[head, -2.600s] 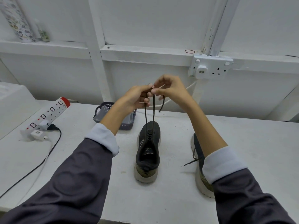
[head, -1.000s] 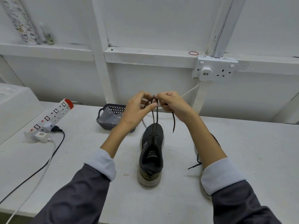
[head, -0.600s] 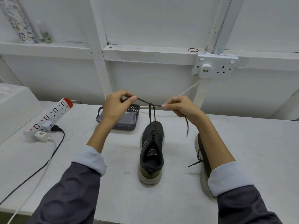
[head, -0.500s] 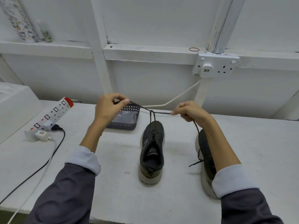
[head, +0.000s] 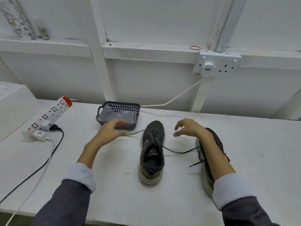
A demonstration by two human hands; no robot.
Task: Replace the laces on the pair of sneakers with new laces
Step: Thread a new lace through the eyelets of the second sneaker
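Note:
A dark grey sneaker (head: 152,152) with a pale sole stands in the middle of the white table (head: 162,203), toe pointing away. Its dark lace (head: 178,152) is threaded through the eyelets, and both ends lie slack on the table, one to each side. My left hand (head: 111,129) hovers left of the toe with relaxed fingers, its thumb beside the left lace end. My right hand (head: 189,128) hovers right of the toe, fingers spread and holding nothing. The second sneaker (head: 207,168) lies under my right forearm, partly hidden, with a loose lace end.
A dark perforated basket (head: 121,105) with a plastic bag in it sits behind my left hand. A white power strip (head: 48,115) with plugs and cables lies at the left, beside a white box (head: 14,105). A wall socket (head: 217,66) and its cable are behind.
Both hands held the lace ends taut above the sneaker and pulled them apart. Now they have let go and dropped lower, and the lace ends lie slack on the table.

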